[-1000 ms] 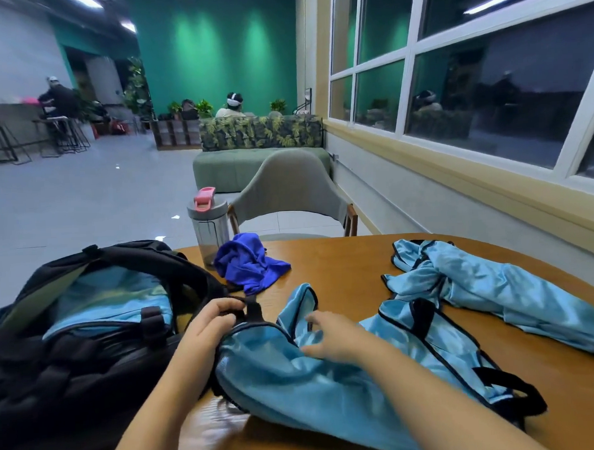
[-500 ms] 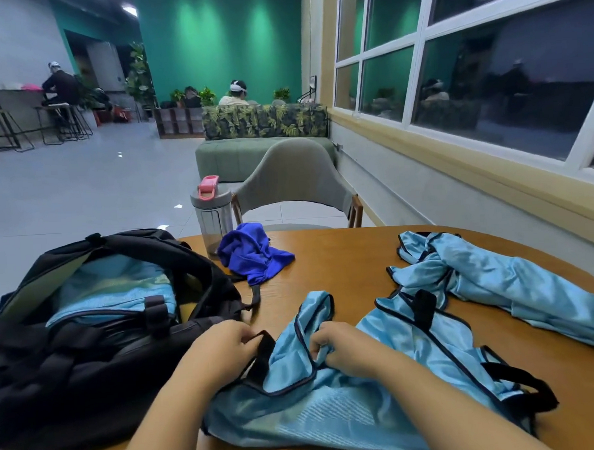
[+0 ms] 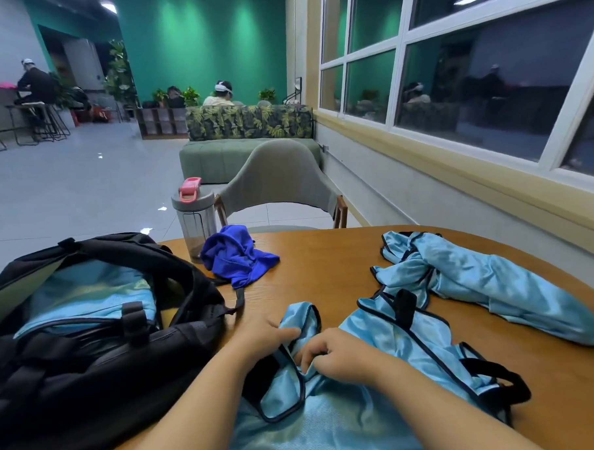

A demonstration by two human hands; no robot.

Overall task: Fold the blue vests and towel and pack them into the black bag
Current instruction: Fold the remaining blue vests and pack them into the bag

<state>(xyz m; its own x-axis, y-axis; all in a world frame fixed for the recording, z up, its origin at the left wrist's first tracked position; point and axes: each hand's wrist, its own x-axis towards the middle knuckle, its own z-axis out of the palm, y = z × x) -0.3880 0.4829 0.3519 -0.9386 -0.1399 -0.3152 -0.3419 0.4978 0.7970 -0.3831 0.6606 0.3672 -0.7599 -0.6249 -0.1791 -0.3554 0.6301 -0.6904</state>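
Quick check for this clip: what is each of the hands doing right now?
Left hand: pinching the near light blue vest at its black-trimmed edge.
Right hand: fingers curled, gripping the same vest.

Bag (image 3: pixel 90 353) left on the table (image 3: pixel 324 268), vests (image 3: pixel 380 374) right, towel (image 3: pixel 237 256) and bottle (image 3: pixel 195 217) behind

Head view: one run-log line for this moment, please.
step: folding near vest | left hand: grips vest | right hand: grips vest | second vest: unfolded | towel: crumpled | bag: open
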